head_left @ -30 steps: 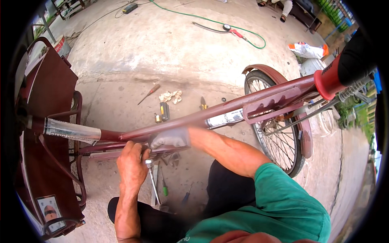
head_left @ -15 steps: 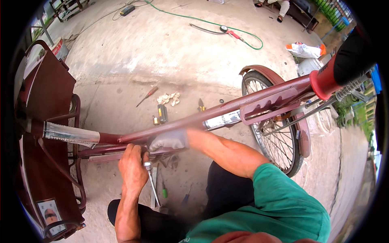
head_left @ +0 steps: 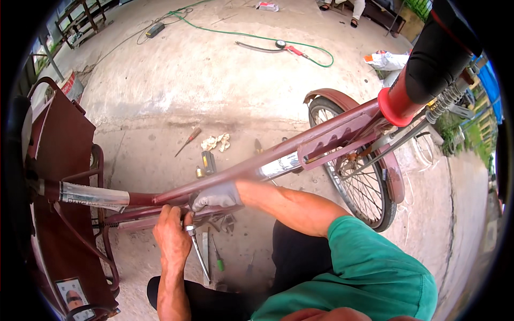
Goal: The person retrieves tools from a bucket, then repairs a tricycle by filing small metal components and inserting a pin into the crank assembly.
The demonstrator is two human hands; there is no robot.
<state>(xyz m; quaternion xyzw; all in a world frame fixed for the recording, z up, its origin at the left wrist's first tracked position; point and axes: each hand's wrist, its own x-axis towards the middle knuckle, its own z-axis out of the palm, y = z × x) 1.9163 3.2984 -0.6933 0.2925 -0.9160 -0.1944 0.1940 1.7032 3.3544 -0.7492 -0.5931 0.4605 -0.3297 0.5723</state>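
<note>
Bike [head_left: 230, 170] stands crosswise before the person on the concrete floor [head_left: 166, 80]. It is probably heavy and stiff, its smooth paint perhaps slippery; the main tube [head_left: 321, 132] should give the firmest hold. The left grip [head_left: 172, 230], bare, has bent fingers at the lower rail [head_left: 136, 223], thumb beside the head of a steel wrench [head_left: 199, 254]. The right grip [head_left: 217, 197], gloved, curls just under the tube. Whether either is clamped on anything, I cannot tell.
</note>
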